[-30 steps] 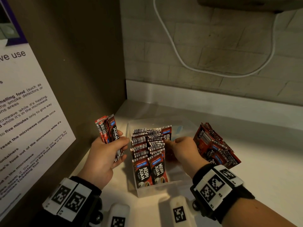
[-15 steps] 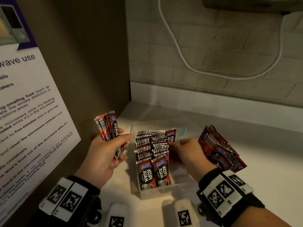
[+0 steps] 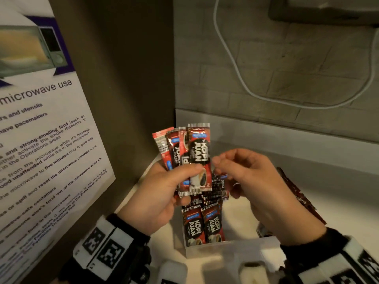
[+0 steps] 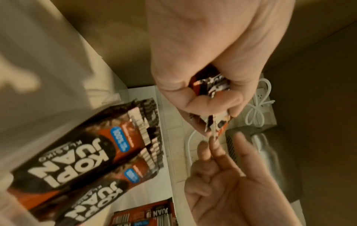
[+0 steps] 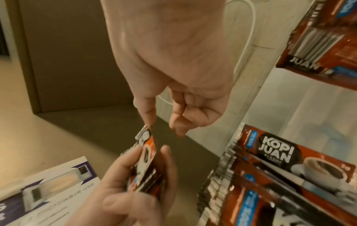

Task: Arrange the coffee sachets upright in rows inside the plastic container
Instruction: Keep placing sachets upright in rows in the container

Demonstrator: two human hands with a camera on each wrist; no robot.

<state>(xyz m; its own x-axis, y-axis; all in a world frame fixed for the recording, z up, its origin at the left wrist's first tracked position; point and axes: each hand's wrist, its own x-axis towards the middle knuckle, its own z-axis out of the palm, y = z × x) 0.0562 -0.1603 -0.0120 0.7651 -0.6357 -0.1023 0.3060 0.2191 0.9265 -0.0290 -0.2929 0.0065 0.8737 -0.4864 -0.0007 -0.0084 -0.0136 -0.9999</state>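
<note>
Head view: the left hand [image 3: 158, 193] is gripping a fanned bundle of coffee sachets [image 3: 192, 158] above the plastic container [image 3: 231, 248], where two rows are already standing upright with room left. The right hand [image 3: 254, 181], fingers loosely curled and holding nothing, is reaching toward the bundle. A loose pile [image 3: 297, 193] is waiting on the white counter [image 3: 338, 197].

Left wrist view: blurred rows [image 4: 92, 160] are leaning beside a brick wall.

Right wrist view: a microwave poster [image 5: 48, 183] is showing.

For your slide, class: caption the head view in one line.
Left hand fans coffee sachets above the half-filled plastic container; right hand reaches for the front one.
</note>
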